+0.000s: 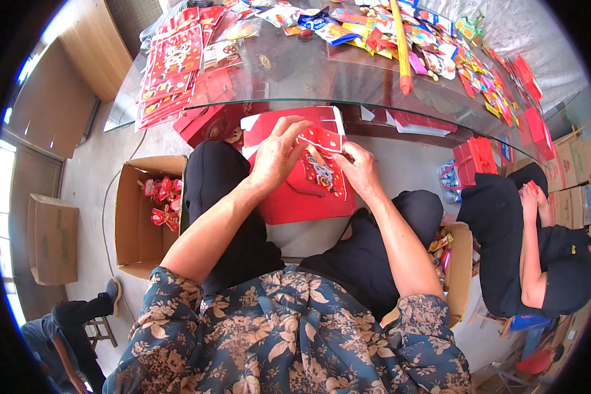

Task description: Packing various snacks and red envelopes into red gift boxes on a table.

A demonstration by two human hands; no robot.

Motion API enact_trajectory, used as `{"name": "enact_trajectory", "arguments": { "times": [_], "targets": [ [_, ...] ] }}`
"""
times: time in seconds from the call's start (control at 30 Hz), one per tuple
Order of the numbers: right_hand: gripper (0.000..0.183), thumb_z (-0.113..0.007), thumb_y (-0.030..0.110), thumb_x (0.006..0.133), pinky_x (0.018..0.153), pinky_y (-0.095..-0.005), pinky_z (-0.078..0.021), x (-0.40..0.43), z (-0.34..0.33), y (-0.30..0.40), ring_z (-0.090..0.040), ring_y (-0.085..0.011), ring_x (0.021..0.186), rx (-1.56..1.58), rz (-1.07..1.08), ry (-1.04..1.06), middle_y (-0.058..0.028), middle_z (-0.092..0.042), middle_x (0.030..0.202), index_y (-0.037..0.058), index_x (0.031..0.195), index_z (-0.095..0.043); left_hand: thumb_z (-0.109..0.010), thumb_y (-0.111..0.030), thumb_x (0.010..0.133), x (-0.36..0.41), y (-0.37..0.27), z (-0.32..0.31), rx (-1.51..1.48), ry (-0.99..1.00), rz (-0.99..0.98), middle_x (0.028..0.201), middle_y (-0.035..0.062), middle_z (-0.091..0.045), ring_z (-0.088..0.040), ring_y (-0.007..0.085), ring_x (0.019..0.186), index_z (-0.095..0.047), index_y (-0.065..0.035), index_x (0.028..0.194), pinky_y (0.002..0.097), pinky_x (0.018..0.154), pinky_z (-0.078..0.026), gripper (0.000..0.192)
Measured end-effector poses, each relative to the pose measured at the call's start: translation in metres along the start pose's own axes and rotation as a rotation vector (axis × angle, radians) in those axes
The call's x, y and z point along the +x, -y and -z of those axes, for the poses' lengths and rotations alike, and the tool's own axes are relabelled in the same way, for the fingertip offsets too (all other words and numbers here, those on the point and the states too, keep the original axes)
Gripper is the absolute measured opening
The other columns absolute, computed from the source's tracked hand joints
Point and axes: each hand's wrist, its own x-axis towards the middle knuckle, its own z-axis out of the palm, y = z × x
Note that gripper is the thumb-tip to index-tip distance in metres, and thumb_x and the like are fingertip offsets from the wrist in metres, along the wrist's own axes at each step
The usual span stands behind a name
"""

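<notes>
A red printed plastic gift bag (324,173) lies over the red cardboard box (295,199) between my knees. My right hand (358,168) pinches the bag's upper right corner between thumb and fingers. At the upper left edge, my left hand (281,153) has its thumb and forefinger on the bag, other fingers raised. A narrow tan piece shows near the bag's mouth; what it is, I cannot tell. Beyond the box, a stack of similar red bags (172,69) rests on the glass tabletop (285,74).
Wrapped snacks (423,37) and a yellow tube-shaped packet (402,54) lie on the glass. An open carton (128,216) with filled red bags (166,216) stands left; another carton (460,276) holds sweets at right. A co-worker (527,256) sits right, another person (61,335) lower left.
</notes>
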Motion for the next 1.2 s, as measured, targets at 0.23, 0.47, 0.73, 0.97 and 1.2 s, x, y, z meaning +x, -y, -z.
{"name": "enact_trajectory", "arguments": {
  "times": [0.23,0.47,0.73,0.97,1.2],
  "targets": [
    [0.014,-0.064,0.004,0.079,0.062,-0.0372,-0.0448,-0.001,-0.002,0.02,-0.056,-0.0348,0.069,-0.13,0.118,0.02,-0.0162,-0.054,0.076,-0.0008,0.08,-0.051,-0.063,-0.003,0.079,-0.002,0.003,0.002,0.026,0.034,0.047,0.107,0.0113,-0.055,-0.061,0.0324,0.085,-0.057,-0.0086,0.109,0.0395,0.072,-0.05,0.032],
    [0.014,-0.065,0.003,0.078,0.061,-0.0371,-0.0453,-0.003,-0.004,0.025,-0.057,-0.0345,0.069,-0.167,0.124,0.005,-0.0156,-0.055,0.077,-0.0007,0.08,-0.052,-0.065,-0.005,0.078,-0.003,0.012,0.003,0.054,-0.035,0.035,0.101,0.0109,-0.055,-0.061,0.0311,0.084,-0.06,-0.0053,0.093,0.0394,0.072,-0.05,0.016],
    [0.014,-0.066,0.005,0.08,0.061,-0.0346,-0.0454,-0.003,-0.004,0.014,-0.057,-0.028,0.067,-0.148,0.122,-0.018,-0.0139,-0.055,0.077,-0.0005,0.084,-0.054,-0.066,-0.013,0.078,-0.008,0.014,0.001,0.06,0.111,0.129,0.091,0.014,-0.056,-0.059,0.0345,0.081,-0.059,-0.0035,0.092,0.0399,0.07,-0.048,0.018],
    [0.021,-0.055,0.012,0.093,0.075,-0.0251,-0.0473,0.001,0.016,0.047,-0.059,-0.0121,0.084,0.047,0.131,-0.118,-0.0054,-0.061,0.097,-0.0011,0.109,-0.059,-0.061,-0.011,0.081,-0.005,0.015,0.0,0.112,0.16,-0.021,0.083,0.0139,-0.057,-0.06,0.0365,0.079,-0.055,-0.0042,0.089,0.042,0.066,-0.048,0.013],
    [0.026,-0.05,0.011,0.094,0.081,-0.0294,-0.0499,0.014,-0.004,0.107,-0.063,-0.0176,0.095,0.156,0.041,0.064,-0.0131,-0.064,0.104,-0.001,0.117,-0.055,-0.056,-0.009,0.076,-0.001,0.013,0.003,0.121,0.127,-0.312,0.08,0.0116,-0.055,-0.059,0.0327,0.075,-0.053,-0.0029,0.084,0.0407,0.063,-0.048,0.011]
  ]
}}
